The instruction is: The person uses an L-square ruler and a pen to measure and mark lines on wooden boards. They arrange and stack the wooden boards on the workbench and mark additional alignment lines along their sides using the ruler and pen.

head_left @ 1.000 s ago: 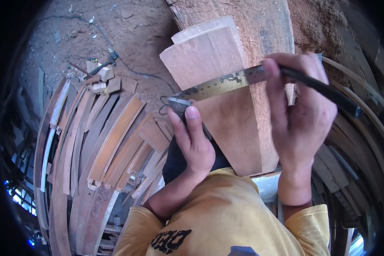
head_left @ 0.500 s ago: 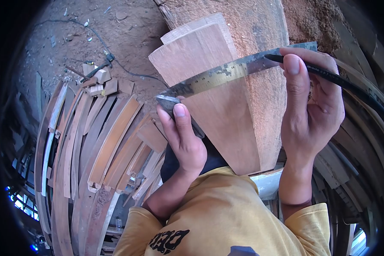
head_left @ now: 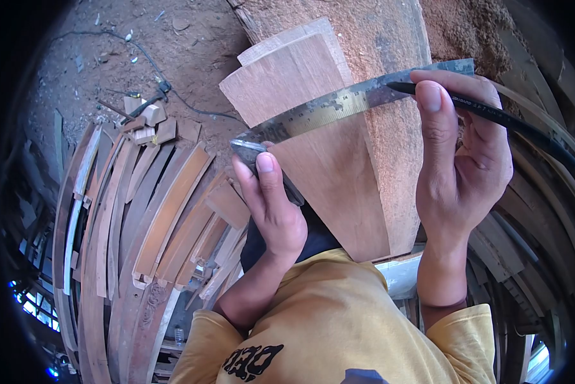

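Note:
My left hand [head_left: 275, 208] grips the dark metal stock of a square [head_left: 248, 150] at the left edge of a tapered wooden board [head_left: 338, 179]. The worn ruler blade [head_left: 338, 105] of the square lies across the board and reaches past its right edge. A black pencil [head_left: 492, 112] is pinched between the thumb and fingers of my right hand [head_left: 463, 153], its tip over the right part of the blade. Another board [head_left: 329, 35] shows beneath the tapered one.
A thick slab [head_left: 396, 38] covered in sawdust bears the boards. Long wood strips [head_left: 166, 217] are stacked at the left, with small offcuts and a hammer [head_left: 150, 102] above them. A cable [head_left: 195, 110] crosses the dirt floor. More planks [head_left: 511, 262] lie at the right.
My right hand has moved right, off the blade, and the pencil has swung round so its tip points left over it. The board, square and left hand appear slightly further left in view.

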Motion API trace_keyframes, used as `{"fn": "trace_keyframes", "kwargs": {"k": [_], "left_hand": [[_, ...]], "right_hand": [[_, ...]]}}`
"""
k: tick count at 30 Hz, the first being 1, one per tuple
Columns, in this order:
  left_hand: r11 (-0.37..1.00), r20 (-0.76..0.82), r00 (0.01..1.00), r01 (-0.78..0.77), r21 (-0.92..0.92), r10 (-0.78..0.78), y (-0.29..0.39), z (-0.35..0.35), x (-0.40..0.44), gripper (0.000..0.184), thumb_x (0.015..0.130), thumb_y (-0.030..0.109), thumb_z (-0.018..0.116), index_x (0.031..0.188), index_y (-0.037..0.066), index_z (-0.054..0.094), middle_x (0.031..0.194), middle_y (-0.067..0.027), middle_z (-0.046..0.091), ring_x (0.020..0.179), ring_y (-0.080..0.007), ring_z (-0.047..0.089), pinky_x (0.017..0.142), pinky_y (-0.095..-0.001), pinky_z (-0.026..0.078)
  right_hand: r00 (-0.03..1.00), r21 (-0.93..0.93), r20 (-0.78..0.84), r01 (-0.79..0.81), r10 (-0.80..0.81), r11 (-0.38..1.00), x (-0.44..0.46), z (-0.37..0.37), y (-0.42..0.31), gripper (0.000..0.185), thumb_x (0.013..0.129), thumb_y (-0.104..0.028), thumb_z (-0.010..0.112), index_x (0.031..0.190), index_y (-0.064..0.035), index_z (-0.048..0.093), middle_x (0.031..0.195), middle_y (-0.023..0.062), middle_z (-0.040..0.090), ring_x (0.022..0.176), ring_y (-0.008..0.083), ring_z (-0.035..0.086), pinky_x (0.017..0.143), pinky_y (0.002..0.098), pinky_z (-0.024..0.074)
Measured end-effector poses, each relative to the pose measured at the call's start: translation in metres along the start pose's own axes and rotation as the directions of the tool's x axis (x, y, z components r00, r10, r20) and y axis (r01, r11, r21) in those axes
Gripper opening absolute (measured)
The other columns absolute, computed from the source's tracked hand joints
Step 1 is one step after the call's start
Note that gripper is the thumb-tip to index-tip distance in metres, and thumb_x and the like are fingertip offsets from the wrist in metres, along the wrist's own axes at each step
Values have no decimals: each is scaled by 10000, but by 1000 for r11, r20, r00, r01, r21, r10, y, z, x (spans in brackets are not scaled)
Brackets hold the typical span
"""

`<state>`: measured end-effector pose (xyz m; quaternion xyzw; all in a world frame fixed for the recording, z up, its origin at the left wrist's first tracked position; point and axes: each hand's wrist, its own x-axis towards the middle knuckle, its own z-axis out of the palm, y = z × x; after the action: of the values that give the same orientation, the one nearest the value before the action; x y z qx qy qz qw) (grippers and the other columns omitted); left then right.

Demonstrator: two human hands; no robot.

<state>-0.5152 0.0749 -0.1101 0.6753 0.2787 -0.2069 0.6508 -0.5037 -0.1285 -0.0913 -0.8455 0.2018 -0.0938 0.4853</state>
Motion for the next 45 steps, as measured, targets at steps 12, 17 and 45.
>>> {"fn": "trace_keyframes", "kwargs": {"k": [12,17,45], "left_hand": [[999,-4,1000,-1,-40,0,4,3,-1,404,1141,246,454,1453,-1,385,1272,-80,528,1162,-122,469,1075,-288,361],[1000,-5,1000,20,-23,-20,2,1,0,533,1129,258,466,1587,30,315,1456,-155,527,1334,-187,527,1132,-350,410],[995,7,1000,2,96,-2,2,2,-1,480,1134,323,470,1455,-22,384,1281,-100,523,1149,-149,480,1039,-313,386]], "right_hand": [[1000,37,16,4,-5,999,5,7,-6,141,1034,-75,667,1132,23,691,1036,98,720,951,127,678,876,235,519],[1000,26,20,15,-15,1000,7,10,-7,136,1033,-66,665,1127,29,691,1024,100,720,939,133,677,861,235,515],[978,-398,94,207,-184,894,26,11,-19,79,916,-66,778,950,-13,731,872,86,716,801,211,644,744,319,480]]}}
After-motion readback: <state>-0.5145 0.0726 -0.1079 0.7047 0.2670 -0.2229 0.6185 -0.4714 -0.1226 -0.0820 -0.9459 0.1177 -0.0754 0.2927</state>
